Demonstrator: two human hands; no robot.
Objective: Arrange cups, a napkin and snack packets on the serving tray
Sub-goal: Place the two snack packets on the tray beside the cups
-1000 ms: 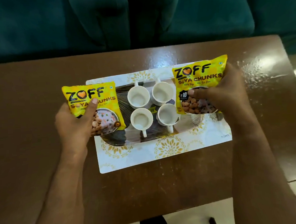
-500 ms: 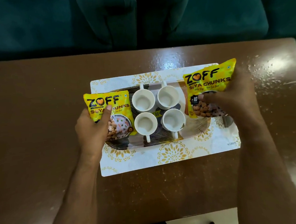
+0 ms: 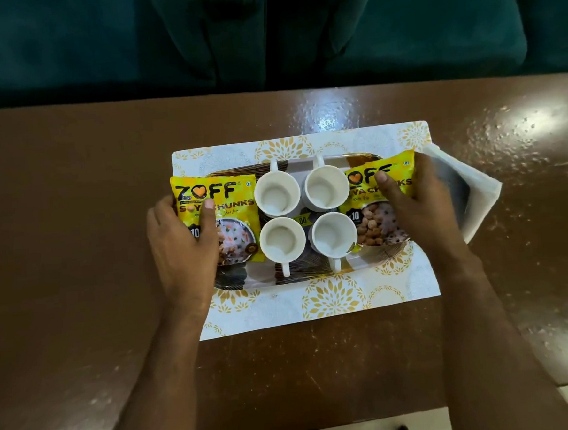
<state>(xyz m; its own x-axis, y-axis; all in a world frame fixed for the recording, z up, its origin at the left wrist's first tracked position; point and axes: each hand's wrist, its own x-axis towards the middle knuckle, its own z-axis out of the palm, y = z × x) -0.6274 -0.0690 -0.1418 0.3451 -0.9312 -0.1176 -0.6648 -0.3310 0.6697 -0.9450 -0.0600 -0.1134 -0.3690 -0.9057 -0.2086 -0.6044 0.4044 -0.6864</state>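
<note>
While four cups (image 3: 304,220) fill the tray (image 3: 362,266), both hands' fingers (image 3: 206,216) grip soya packets (image 3: 221,198).

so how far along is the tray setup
Done: four white cups sit grouped mid-tray. In hand: left hand and right hand each press a yellow packet down at the tray's ends. Left: the white napkin lies off the tray, on the table.

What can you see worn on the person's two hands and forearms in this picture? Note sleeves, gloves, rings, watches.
Nothing is worn. The left hand and right hand are bare, with no gloves, rings or watch in view. Both forearms are uncovered down to the picture's lower edge, no sleeve showing. Thumbnails are short and unpainted.
</note>
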